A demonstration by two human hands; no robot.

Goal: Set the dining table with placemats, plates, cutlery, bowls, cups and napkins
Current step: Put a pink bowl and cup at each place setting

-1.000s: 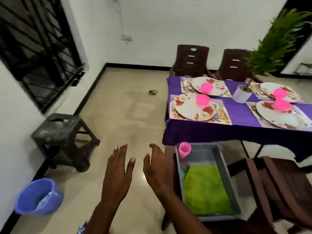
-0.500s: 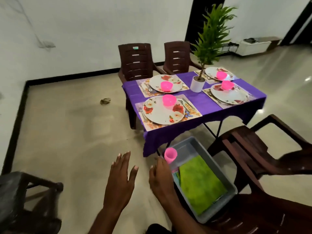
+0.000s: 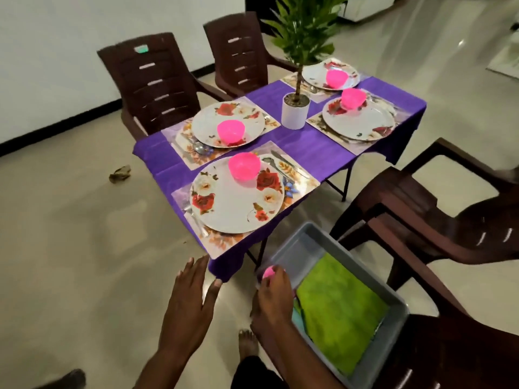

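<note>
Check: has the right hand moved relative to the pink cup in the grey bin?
Yes. The right hand has closed in on the pink cup at the grey bin corner; its fingers now wrap it.

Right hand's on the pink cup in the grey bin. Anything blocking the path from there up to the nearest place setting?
Nothing visible does. The right hand grips the pink cup at the grey bin's near corner, just below the table's purple cloth edge. The nearest plate with its bowl lies directly above. The left hand hovers open beside.
</note>
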